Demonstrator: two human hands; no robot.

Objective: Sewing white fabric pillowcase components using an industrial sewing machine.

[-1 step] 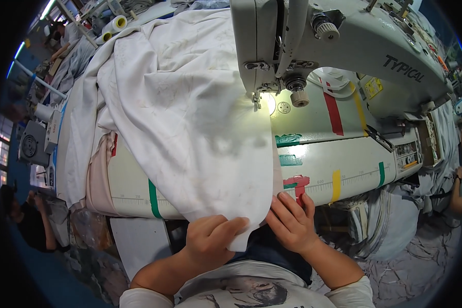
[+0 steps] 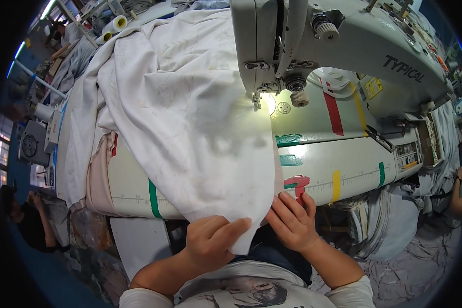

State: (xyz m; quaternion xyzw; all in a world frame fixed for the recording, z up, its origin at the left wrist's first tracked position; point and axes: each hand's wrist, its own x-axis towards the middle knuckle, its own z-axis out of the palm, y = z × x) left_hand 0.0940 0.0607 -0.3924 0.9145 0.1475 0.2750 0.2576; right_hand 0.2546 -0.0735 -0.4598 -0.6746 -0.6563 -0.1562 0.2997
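A large white fabric (image 2: 190, 118) spreads over the sewing machine bed, its right edge running beneath the needle and presser foot (image 2: 256, 101). At the table's front edge, my left hand (image 2: 210, 238) is closed on the fabric near its front corner, with the index finger lying over the cloth. Beside it, my right hand (image 2: 292, 223) holds the fabric's right edge, fingers bent together and fingertips just past the table edge. Its thumb is partly hidden. Under the white layer, a pale pink fabric (image 2: 278, 177) shows as a narrow strip along the right side.
The sewing machine head (image 2: 354, 46) overhangs the bed at the right. Tweezers or snips (image 2: 380, 138) and a small parts tray (image 2: 408, 156) lie right. Coloured tape strips (image 2: 336, 186) mark the table. Thread cones (image 2: 119, 23) stand far left. Other people work at both sides.
The fabric's front corner by my left hand has shifted slightly downward and right. Both hands stay almost where they were.
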